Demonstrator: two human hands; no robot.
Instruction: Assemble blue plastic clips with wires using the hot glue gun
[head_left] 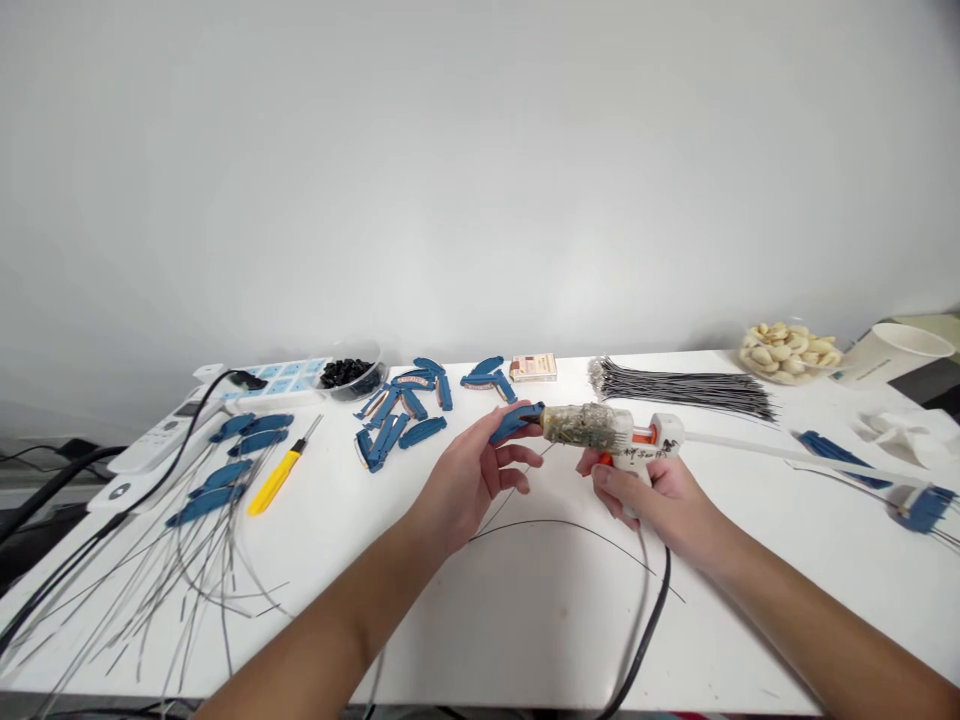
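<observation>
Near the middle of the white table, my left hand (480, 470) holds a small blue piece (516, 423) between its fingers, the lower fingers curled below it. My right hand (652, 495) is wrapped round the handle of a glue gun (592, 428), its thumb near the orange trigger. The gun's nozzle points left and meets the blue piece; whether it touches inside is hidden. A long translucent glue stick (795, 455) sticks out of the gun's back to the right. A thin dark wire (570, 522) curves below my hands.
Blue pieces (424, 432) lie behind my left hand; wired ones (217, 490) lie left, beside a yellow screwdriver (276, 480). Behind are black bits (349, 374), a small box (533, 367), a wire bundle (690, 388) and a bowl of cream pieces (787, 350). A power strip (157, 440) stands left.
</observation>
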